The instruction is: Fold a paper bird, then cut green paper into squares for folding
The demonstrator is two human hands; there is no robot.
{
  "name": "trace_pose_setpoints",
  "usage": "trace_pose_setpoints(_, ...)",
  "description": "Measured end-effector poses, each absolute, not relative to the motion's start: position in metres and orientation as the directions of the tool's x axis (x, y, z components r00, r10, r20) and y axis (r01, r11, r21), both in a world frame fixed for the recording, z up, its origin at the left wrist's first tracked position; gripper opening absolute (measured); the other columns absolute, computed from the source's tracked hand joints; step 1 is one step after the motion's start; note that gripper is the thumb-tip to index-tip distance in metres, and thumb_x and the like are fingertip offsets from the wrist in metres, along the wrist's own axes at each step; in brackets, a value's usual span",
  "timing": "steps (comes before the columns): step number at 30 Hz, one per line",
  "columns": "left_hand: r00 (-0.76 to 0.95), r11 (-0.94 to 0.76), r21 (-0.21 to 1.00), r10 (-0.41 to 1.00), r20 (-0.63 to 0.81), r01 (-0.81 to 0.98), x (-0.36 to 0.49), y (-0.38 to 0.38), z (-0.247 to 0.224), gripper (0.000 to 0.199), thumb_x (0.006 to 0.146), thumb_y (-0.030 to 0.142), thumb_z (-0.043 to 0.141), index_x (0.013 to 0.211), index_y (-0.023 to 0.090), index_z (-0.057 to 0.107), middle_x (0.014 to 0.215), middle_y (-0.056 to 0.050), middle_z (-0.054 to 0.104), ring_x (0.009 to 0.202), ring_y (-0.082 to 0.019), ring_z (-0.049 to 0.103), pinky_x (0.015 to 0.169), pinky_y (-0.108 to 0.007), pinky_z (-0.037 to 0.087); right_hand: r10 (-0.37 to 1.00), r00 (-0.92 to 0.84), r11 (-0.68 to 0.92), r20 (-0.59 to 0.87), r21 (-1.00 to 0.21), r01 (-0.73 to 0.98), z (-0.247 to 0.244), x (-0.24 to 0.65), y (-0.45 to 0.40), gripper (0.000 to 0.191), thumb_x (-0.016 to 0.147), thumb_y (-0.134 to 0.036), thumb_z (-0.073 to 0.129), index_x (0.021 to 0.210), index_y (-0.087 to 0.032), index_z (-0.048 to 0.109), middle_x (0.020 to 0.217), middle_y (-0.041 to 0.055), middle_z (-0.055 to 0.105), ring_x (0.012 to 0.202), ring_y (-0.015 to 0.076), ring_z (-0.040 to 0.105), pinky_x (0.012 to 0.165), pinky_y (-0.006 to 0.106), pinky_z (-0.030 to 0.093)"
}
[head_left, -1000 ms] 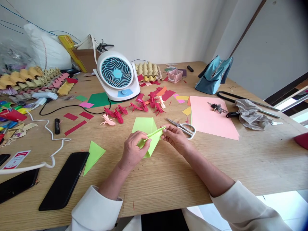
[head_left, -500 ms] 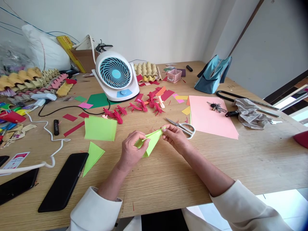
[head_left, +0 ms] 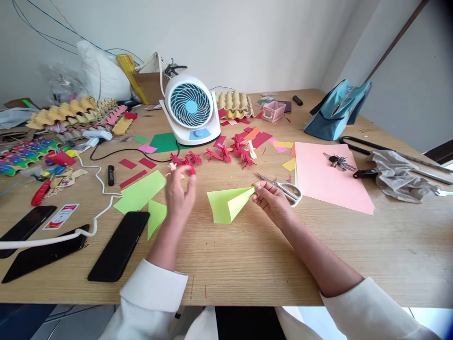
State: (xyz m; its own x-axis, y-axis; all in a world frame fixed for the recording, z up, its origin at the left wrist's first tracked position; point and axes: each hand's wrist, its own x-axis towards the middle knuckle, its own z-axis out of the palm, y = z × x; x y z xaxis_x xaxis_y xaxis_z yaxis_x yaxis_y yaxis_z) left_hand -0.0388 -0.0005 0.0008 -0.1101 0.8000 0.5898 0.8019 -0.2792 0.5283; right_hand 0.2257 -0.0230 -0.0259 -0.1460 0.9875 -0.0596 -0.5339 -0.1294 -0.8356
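My right hand [head_left: 272, 200] pinches a corner of a folded light green paper [head_left: 223, 204], whose layers spread apart toward the left. My left hand [head_left: 180, 191] is off that paper, raised and slightly blurred, with thumb and fingers curved and apart. Behind its fingertips lie red folded-paper figures [head_left: 222, 153] in a row. Beside my left hand are another light green sheet [head_left: 139, 192] and a light green folded triangle [head_left: 155, 218], partly covered by the forearm. Scissors [head_left: 288, 191] with white handles lie just behind my right hand.
A white fan [head_left: 191, 108] stands at the back. Pink sheets [head_left: 322, 174] with keys [head_left: 339, 162] on top lie right, near a blue bag [head_left: 336, 113]. A black phone [head_left: 118, 245], a white cable [head_left: 94, 222] and egg cartons [head_left: 74, 113] are at left.
My left hand has let go of the light green paper and moved up and left. The paper has opened out, still in my right hand. The view has shifted left.
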Motion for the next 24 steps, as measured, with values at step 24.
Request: trace_pose_setpoints(24,-0.409,0.410,0.028,0.912,-0.037,0.912,-0.119,0.051,-0.011,0.067,0.096,0.050,0.020,0.139,0.006,0.045,0.146,-0.029,0.042,0.132,-0.043,0.041,0.099,-0.062,0.037,0.992,-0.129,-0.062,0.003,-0.867,-0.495,-0.019,0.226,-0.026,0.024,0.071,-0.041,0.083,0.081,-0.022,0.072,0.077,-0.0008,0.065,0.065,0.0089,0.057,0.065,0.023,0.048)
